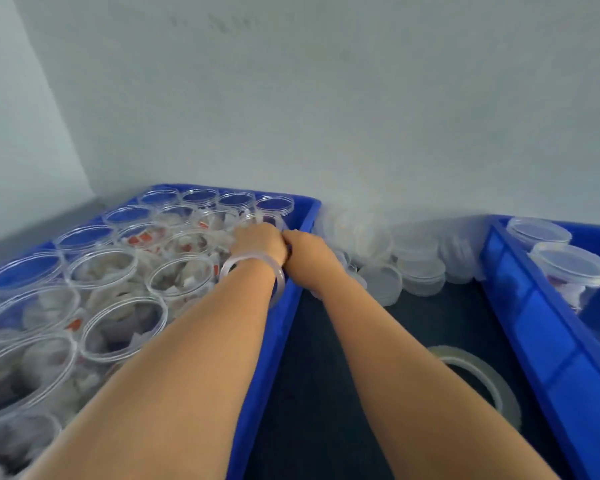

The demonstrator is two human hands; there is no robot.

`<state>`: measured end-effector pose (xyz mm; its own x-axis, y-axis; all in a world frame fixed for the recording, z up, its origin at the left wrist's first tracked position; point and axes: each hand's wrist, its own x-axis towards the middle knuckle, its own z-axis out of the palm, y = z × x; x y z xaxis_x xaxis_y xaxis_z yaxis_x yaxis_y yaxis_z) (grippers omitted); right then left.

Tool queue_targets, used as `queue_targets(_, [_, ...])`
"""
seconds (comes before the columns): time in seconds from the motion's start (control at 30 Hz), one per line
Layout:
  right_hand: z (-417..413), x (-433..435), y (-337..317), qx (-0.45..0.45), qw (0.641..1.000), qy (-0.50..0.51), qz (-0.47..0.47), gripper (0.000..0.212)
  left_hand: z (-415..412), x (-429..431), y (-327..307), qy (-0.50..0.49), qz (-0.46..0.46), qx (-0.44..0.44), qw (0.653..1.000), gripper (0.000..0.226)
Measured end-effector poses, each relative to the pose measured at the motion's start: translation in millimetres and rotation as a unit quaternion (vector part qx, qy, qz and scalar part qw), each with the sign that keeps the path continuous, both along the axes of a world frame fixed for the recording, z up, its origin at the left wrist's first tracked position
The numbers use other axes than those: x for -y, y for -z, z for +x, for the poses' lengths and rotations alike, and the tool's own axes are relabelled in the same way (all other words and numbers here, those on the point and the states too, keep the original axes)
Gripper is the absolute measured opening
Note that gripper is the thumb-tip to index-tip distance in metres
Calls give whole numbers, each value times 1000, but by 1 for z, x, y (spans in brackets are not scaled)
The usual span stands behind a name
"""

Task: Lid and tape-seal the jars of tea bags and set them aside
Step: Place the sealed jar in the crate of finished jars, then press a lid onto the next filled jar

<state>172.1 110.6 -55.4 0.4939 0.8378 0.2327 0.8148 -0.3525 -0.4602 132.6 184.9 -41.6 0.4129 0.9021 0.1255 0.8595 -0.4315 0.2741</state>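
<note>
Many clear open jars (101,268) stand packed in the left blue crate (281,317), most of them holding white tea bags (187,275). Both hands are at one jar (269,216) near the far right corner of this crate. The left hand (257,242) and the right hand (307,245) are side by side and touching. Their fingers are hidden, so I cannot tell if they grip the jar. A pale bangle (253,263) sits on the left wrist. Stacks of clear lids (420,268) lie by the wall (326,98), between the crates. A tape roll (478,372) lies flat on the dark table (343,375), partly under the right forearm. Two lidded jars (568,268) stand in the right blue crate (541,341).
</note>
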Motion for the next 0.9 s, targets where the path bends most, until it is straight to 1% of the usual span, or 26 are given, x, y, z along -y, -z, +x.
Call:
queue_targets(0.07, [-2,-8,9,-29,999,4,23,23,-3,-9,9,30,43,-21,998,30])
queue_targets(0.1, [-1,-9,9,-38,999,11,35,25,-4,-14,13,45,64,-16,997,28])
queue_targets(0.17, [-1,-8,10,-54,997,7,50,31,-6,-20,14,55,73,-10,996,27])
queue_targets(0.27, [-4,-2,5,-118,989,13,93,32,-6,-20,-5,74,80,-40,993,31])
queue_targets(0.3, [-4,1,2,-143,983,22,117,34,-6,-15,-18,82,82,-32,993,34])
queue_targets(0.33, [-3,4,-4,-166,975,28,144,40,-5,-10,-33,99,87,-12,991,34])
queue_targets(0.37, [-1,9,-10,-188,967,31,170,52,-5,-3,-49,119,96,21,988,34])
queue_targets(0.43, [3,22,-29,-231,947,44,217,81,-7,17,-81,156,96,142,973,29])
queue_targets(0.5, [7,42,-49,-240,934,51,261,99,-13,43,-109,204,87,281,934,23])
queue_targets(0.57, [10,68,-64,-209,928,62,303,107,-19,72,-127,239,70,389,887,13])
queue_targets(0.6, [11,82,-67,-186,925,75,322,108,-21,88,-128,240,52,433,867,9])
queue_targets(0.63, [11,97,-66,-166,923,91,336,105,-23,104,-124,235,31,473,849,11])
queue_targets(0.7, [4,125,-51,-140,931,121,314,93,-26,134,-100,223,3,522,823,21])
queue_targets(0.73, [-1,138,-35,-133,942,124,282,82,-28,147,-81,226,-9,527,819,20])
queue_targets(0.77, [-8,148,-16,-133,951,118,255,70,-31,155,-60,231,-22,520,822,16])
queue_targets(0.8, [-16,158,3,-146,952,114,242,66,-35,161,-38,234,-37,511,826,13])
queue_targets(0.9, [-38,177,54,-217,939,103,247,73,-55,172,21,245,-69,512,821,9])
